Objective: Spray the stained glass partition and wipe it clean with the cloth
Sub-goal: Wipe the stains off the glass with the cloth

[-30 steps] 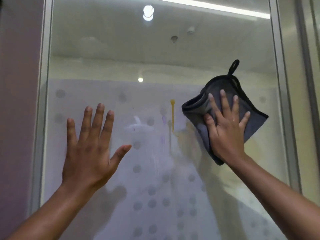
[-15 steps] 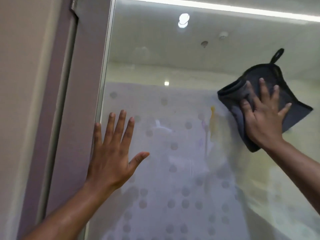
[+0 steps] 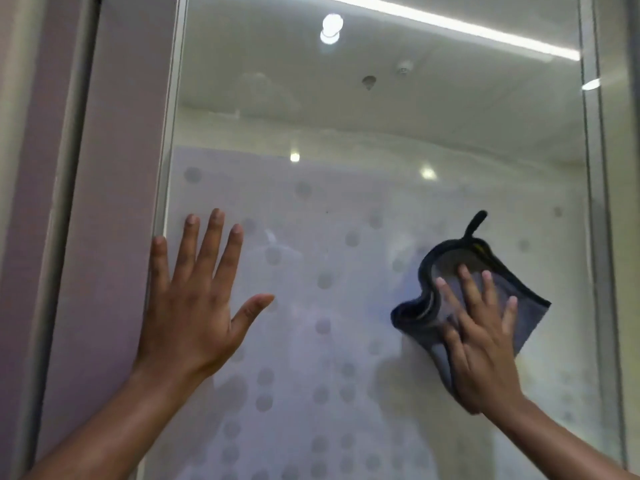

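The tall frosted glass partition [image 3: 346, 271] with grey dots fills the view, framed by a mauve wall panel [image 3: 114, 202] at left. The left hand [image 3: 188, 306] lies flat and released on the glass by its left edge. The right hand [image 3: 481, 344], fingers spread, presses the crumpled dark grey cloth [image 3: 450, 271] with a black hanging loop against the pane's right side.

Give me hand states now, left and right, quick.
Left hand: open, fingers spread, flat against the glass by the frame, holding nothing.
Right hand: open, palm pressing the cloth onto the glass; no closed grip.
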